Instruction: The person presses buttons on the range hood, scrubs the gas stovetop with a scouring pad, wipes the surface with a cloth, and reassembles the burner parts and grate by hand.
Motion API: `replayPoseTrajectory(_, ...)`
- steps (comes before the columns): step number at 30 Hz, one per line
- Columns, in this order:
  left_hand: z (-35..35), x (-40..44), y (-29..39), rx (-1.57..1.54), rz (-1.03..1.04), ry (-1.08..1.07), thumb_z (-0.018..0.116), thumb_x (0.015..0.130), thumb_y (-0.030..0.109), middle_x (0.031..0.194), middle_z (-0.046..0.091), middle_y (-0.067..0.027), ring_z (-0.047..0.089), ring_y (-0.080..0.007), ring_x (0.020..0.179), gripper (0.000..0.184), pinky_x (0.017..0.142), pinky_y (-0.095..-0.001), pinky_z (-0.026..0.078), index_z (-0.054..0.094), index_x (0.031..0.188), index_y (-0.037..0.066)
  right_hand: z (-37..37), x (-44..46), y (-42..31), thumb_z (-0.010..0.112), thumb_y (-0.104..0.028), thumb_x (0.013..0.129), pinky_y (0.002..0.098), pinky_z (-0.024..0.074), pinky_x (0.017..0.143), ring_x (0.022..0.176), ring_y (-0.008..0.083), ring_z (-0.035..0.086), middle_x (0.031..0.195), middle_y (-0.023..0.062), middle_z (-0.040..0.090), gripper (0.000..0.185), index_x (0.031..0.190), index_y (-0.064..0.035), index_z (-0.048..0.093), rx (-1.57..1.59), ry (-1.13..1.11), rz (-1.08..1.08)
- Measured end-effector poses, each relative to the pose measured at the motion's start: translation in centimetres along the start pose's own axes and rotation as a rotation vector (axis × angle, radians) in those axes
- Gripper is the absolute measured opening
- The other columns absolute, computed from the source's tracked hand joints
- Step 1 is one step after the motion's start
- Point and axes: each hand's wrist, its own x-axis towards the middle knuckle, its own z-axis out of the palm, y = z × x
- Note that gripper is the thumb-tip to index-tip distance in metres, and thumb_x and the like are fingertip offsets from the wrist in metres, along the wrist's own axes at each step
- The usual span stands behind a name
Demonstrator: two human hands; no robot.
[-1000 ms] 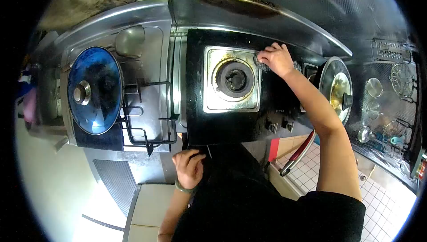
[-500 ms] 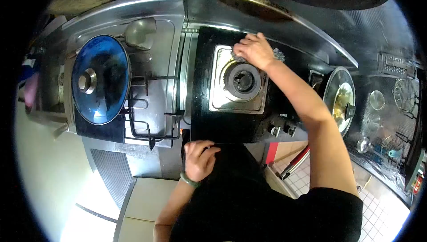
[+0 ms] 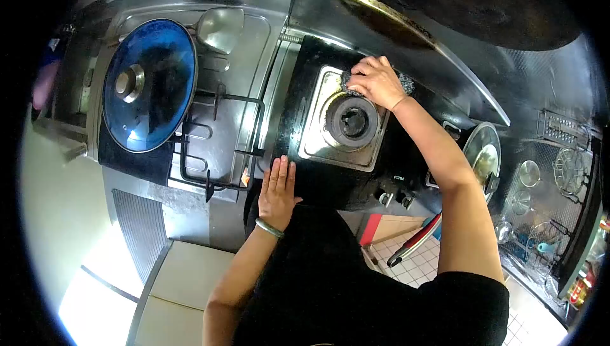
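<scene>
grey wire scrubber (image 3: 345,81) is pinched in the right hand (image 3: 376,83) at the drip tray (image 3: 316,142)'s back. left hand (image 3: 277,190) lies flat, fingers together, by the black hob (image 3: 318,184)'s edge. best press evenly.

a kitchen: stove burner (image 3: 351,122), pan lid (image 3: 159,85), metal grater (image 3: 559,128).

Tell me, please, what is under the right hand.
Under the right hand, part of a grey scrubber shows at the back of the metal burner tray. What the hand covers, including the scrubber's middle, cannot be seen.
</scene>
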Motion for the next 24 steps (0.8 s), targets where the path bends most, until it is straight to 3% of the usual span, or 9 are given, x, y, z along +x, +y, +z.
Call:
replayPoseTrajectory(4, 0.4, 0.1, 0.0, 0.009, -0.011, -0.010, 0.084, 0.063, 0.043, 0.162, 0.018, -0.0145, 0.020, -0.0301, 0.150, 0.116, 0.121, -0.0434, 0.025, 0.024, 0.155, 0.004, -0.5, -2.1, 2.3, 0.064, -0.027, 0.088, 0.0394, 0.0371, 0.095, 0.110, 0.0187, 0.054, 0.104, -0.0044, 0.066, 0.007, 0.088, -0.0208, 0.067, -0.119, -0.117, 0.012)
replayPoseTrajectory(9, 0.0, 0.2, -0.1, -0.001, -0.026, -0.071, 0.082, 0.066, 0.044, 0.164, 0.019, -0.0097, 0.018, -0.0256, 0.151, 0.112, 0.123, -0.0417, 0.016, 0.025, 0.156, 0.009, -0.5, 3.3, -1.0, 0.069, -0.024, 0.085, 0.0373, 0.0368, 0.086, 0.103, 0.0187, 0.055, 0.092, -0.0049, 0.063, 0.006, 0.084, -0.0201, 0.064, -0.010, -0.052, -0.086)
replayPoseTrajectory(11, 0.2, 0.3, -0.3, -0.003, -0.027, -0.081, 0.081, 0.067, 0.045, 0.164, 0.018, -0.0090, 0.018, -0.0254, 0.151, 0.112, 0.123, -0.0415, 0.016, 0.023, 0.156, 0.009, -0.1, 1.9, -0.3, 0.069, -0.024, 0.085, 0.0365, 0.0365, 0.087, 0.103, 0.0183, 0.055, 0.092, -0.0058, 0.063, 0.006, 0.084, -0.0205, 0.064, -0.085, 0.043, -0.105)
replayPoseTrajectory(13, 0.6, 0.1, -0.4, 0.009, -0.024, -0.070, 0.080, 0.067, 0.046, 0.164, 0.017, -0.0084, 0.017, -0.0252, 0.152, 0.114, 0.123, -0.0417, 0.016, 0.021, 0.157, 0.009, -0.4, -0.7, 1.6, 0.069, -0.025, 0.083, 0.0372, 0.0366, 0.087, 0.103, 0.0181, 0.055, 0.091, -0.0058, 0.064, 0.008, 0.082, -0.0202, 0.063, -0.128, -0.056, -0.050)
replayPoseTrajectory(15, 0.5, 0.2, -0.3, 0.002, -0.025, -0.072, 0.080, 0.068, 0.047, 0.164, 0.017, -0.0085, 0.017, -0.0252, 0.152, 0.114, 0.124, -0.0416, 0.016, 0.020, 0.157, 0.009, -1.2, -0.5, 0.6, 0.069, -0.024, 0.084, 0.0380, 0.0366, 0.086, 0.102, 0.0186, 0.055, 0.091, -0.0056, 0.064, 0.007, 0.083, -0.0197, 0.063, -0.141, -0.038, -0.033)
replayPoseTrajectory(17, 0.6, 0.3, -0.4, -0.026, -0.026, -0.077, 0.080, 0.068, 0.046, 0.164, 0.016, -0.0080, 0.016, -0.0250, 0.152, 0.114, 0.123, -0.0413, 0.018, 0.019, 0.157, 0.010, -1.1, 2.7, -1.4, 0.063, -0.027, 0.090, 0.0440, 0.0377, 0.099, 0.110, 0.0196, 0.056, 0.100, -0.0028, 0.067, 0.008, 0.091, -0.0223, 0.068, -0.113, -0.167, -0.009)
replayPoseTrajectory(19, 0.9, 0.1, -0.6, -0.042, -0.026, -0.056, 0.080, 0.067, 0.045, 0.164, 0.017, -0.0078, 0.017, -0.0251, 0.152, 0.114, 0.123, -0.0414, 0.019, 0.019, 0.157, 0.010, -1.0, 5.3, -2.9, 0.059, -0.029, 0.092, 0.0425, 0.0371, 0.100, 0.109, 0.0185, 0.056, 0.102, -0.0055, 0.066, 0.010, 0.093, -0.0237, 0.067, -0.041, -0.194, -0.052)
replayPoseTrajectory(21, 0.5, 0.0, -0.6, -0.062, -0.024, -0.030, 0.082, 0.066, 0.043, 0.164, 0.018, -0.0078, 0.019, -0.0252, 0.151, 0.114, 0.123, -0.0419, 0.021, 0.021, 0.157, 0.010, -0.2, 2.7, -0.8, 0.061, -0.029, 0.091, 0.0410, 0.0374, 0.097, 0.109, 0.0179, 0.056, 0.102, -0.0060, 0.068, 0.008, 0.091, -0.0245, 0.068, -0.083, -0.048, -0.134)
replayPoseTrajectory(24, 0.9, 0.0, -0.8, -0.088, -0.016, -0.005, 0.082, 0.065, 0.042, 0.163, 0.019, -0.0079, 0.021, -0.0253, 0.151, 0.113, 0.122, -0.0421, 0.021, 0.024, 0.156, 0.009, -1.7, 0.0, 0.8, 0.062, -0.030, 0.090, 0.0437, 0.0371, 0.098, 0.109, 0.0176, 0.056, 0.105, -0.0059, 0.069, 0.009, 0.093, -0.0250, 0.069, -0.157, -0.294, 0.047)
